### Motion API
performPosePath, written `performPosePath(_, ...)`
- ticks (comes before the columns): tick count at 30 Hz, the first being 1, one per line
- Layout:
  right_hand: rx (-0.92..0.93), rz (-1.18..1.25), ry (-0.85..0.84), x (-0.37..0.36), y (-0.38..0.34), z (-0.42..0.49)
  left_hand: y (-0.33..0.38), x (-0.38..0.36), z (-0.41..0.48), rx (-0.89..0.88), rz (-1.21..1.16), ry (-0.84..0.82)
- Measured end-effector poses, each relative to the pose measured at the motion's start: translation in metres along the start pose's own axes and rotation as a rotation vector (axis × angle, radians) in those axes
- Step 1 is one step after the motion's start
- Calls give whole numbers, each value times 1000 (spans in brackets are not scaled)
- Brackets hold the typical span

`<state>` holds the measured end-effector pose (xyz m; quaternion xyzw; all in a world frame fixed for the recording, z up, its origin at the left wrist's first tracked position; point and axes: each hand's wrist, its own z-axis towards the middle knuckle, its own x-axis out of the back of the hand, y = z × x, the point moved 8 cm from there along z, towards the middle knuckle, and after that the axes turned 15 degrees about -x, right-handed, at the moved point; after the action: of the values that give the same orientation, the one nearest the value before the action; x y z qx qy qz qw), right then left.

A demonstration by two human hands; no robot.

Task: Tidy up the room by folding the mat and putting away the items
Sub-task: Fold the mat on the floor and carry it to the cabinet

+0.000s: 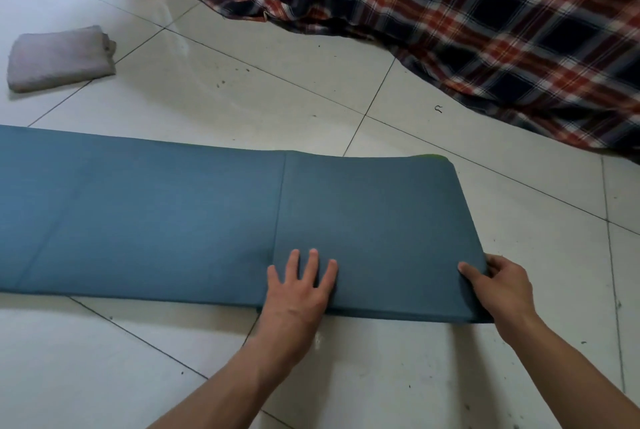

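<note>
A long blue mat (156,217) lies across the white tiled floor, running off the left edge. Its right end is folded over on itself, forming a doubled section with a rounded fold at the right. My left hand (299,290) presses flat on the folded layer near its near edge, fingers spread. My right hand (498,286) grips the folded right end at the near corner, thumb on top and fingers wrapped around the edge.
A red, white and navy plaid cloth (450,12) is heaped across the far right of the floor. A folded grey-white towel (60,57) lies at the far left. Bare tiles (242,92) with dark specks stretch between them and the mat.
</note>
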<state>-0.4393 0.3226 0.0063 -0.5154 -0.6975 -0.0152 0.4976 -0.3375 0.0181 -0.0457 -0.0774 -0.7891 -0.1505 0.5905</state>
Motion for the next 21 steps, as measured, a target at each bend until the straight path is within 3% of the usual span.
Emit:
performPosePath(6,19,-20,26,23,1,-8,12,7,9,-25,-69,38)
performPosePath(13,-33,254,101,39,13,-25,1,5,-1,34,-150,61)
performPosePath(18,54,656,146,44,-7,-56,4,8,1,41,-113,90)
performPosePath(21,73,976,75,30,-23,-76,3,14,1,45,-136,139)
